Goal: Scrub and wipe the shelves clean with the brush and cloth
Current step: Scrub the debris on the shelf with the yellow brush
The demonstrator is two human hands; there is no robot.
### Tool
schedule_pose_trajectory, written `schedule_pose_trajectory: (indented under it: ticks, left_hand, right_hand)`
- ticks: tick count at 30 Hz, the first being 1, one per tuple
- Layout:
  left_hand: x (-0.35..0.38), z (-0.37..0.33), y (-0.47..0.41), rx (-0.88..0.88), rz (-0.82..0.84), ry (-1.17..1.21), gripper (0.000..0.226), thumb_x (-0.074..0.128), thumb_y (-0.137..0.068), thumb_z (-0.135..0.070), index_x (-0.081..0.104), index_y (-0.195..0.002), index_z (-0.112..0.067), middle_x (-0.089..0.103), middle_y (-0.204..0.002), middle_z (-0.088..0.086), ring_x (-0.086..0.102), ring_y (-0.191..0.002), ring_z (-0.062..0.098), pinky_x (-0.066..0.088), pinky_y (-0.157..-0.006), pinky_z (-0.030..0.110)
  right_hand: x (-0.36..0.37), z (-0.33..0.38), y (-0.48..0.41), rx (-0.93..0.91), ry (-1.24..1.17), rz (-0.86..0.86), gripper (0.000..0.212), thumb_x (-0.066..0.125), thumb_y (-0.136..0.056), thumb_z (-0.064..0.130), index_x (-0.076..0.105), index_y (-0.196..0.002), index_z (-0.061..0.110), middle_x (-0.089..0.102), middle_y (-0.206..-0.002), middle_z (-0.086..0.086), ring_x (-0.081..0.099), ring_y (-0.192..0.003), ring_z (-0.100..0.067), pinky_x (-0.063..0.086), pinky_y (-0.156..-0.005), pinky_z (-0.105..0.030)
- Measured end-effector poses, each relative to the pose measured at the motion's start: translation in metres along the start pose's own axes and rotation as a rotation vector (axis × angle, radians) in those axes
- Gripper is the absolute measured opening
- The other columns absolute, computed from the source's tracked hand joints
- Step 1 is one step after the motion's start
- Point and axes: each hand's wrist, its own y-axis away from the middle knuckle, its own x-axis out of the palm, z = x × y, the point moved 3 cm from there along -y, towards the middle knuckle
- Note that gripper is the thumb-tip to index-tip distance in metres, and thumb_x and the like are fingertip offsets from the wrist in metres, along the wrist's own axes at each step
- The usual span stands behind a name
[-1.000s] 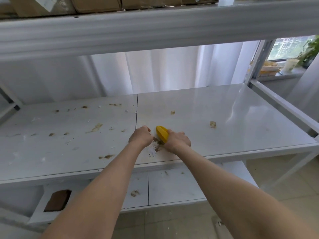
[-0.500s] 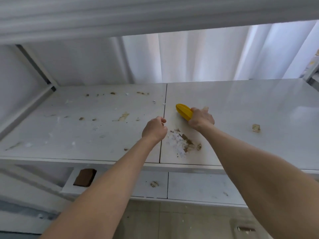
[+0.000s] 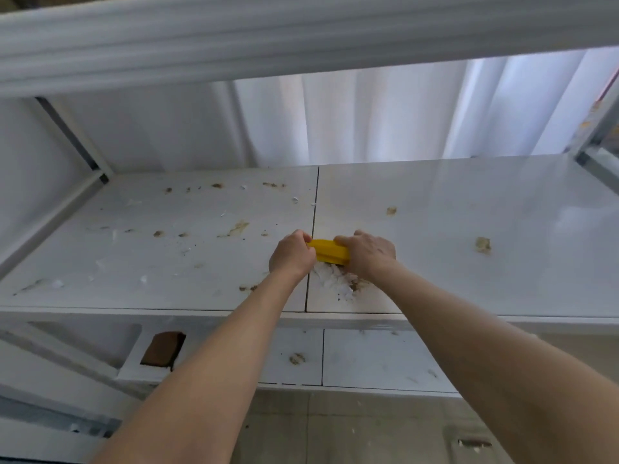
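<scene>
Plainly the step is scrubbing the middle shelf (image 3: 469,272). Doing it well means short, firm strokes with the yellow brush (image 3: 330,251) flat on the panel. They should draw loosened dirt toward the debris pile (image 3: 336,284) near the front edge, not scatter it or push it into the seam (image 3: 315,202). The brush sits just right of that seam. Dried brown stains (image 3: 234,228) on the left panel, and a crusted lump (image 3: 482,244) well apart on the right, will likely need harder pressure. The right hand (image 3: 368,254) is curled over the brush's right end, gripping it. The left hand (image 3: 290,256) is fisted at the brush's left end and seems to pinch that tip, though its fingers hide the contact.
</scene>
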Motion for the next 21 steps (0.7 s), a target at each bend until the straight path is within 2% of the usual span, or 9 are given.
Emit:
schedule_pose_trajectory:
  ticks: [3,6,9,11,18,21]
  left_hand:
    - [0.0,-0.006,0.006,0.002,0.053,-0.019,0.031,0.048,-0.093,-0.016,0.053,-0.123,-0.013,0.059,-0.119,0.007,0.056,-0.107,0.022,0.048,-0.084,0.033]
    - [-0.001,-0.007,0.011,-0.006,0.091,-0.032,0.035,0.047,-0.092,-0.016,0.052,-0.126,-0.012,0.057,-0.124,0.006,0.053,-0.114,0.023,0.048,-0.091,0.036]
    - [0.0,-0.007,0.015,-0.01,0.104,-0.032,0.036,0.047,-0.092,-0.013,0.05,-0.128,-0.012,0.057,-0.125,0.006,0.054,-0.112,0.022,0.047,-0.089,0.033]
    - [0.002,-0.007,0.019,-0.011,0.112,-0.034,0.036,0.047,-0.092,-0.013,0.05,-0.128,-0.012,0.057,-0.126,0.005,0.054,-0.112,0.022,0.046,-0.087,0.032]
    - [0.011,-0.019,0.027,-0.008,0.143,-0.049,0.038,0.047,-0.091,-0.015,0.048,-0.129,-0.014,0.056,-0.126,0.005,0.054,-0.111,0.022,0.046,-0.085,0.032]
    - [0.014,-0.031,0.029,0.015,0.166,-0.058,0.035,0.046,-0.091,-0.017,0.049,-0.126,-0.015,0.057,-0.123,0.006,0.055,-0.106,0.022,0.046,-0.082,0.031]
  right_hand:
    - [-0.004,-0.011,0.014,0.045,-0.106,0.003,0.049,0.064,-0.085,0.039,0.048,-0.131,0.042,0.052,-0.111,-0.001,0.059,-0.101,-0.026,0.043,-0.072,-0.032]
    - [-0.017,-0.046,0.025,0.226,-0.17,-0.062,0.049,0.059,-0.088,0.029,0.048,-0.134,0.041,0.051,-0.114,-0.005,0.057,-0.103,-0.029,0.043,-0.076,-0.034]
    - [-0.022,-0.079,0.036,0.427,-0.13,-0.071,0.04,0.052,-0.091,0.027,0.05,-0.131,0.033,0.047,-0.117,-0.01,0.057,-0.103,-0.033,0.043,-0.078,-0.037]
    - [-0.018,-0.08,0.043,0.487,-0.12,-0.029,0.04,0.049,-0.092,0.025,0.048,-0.132,0.028,0.045,-0.12,-0.012,0.056,-0.106,-0.034,0.042,-0.077,-0.037]
    - [0.002,-0.014,0.058,0.362,-0.105,0.031,0.041,0.054,-0.091,0.026,0.046,-0.131,0.027,0.043,-0.121,-0.009,0.058,-0.103,-0.029,0.041,-0.07,-0.033]
    - [-0.005,-0.012,0.062,0.341,-0.203,0.05,0.039,0.055,-0.089,0.027,0.049,-0.128,0.027,0.046,-0.121,-0.009,0.057,-0.103,-0.029,0.043,-0.075,-0.034]
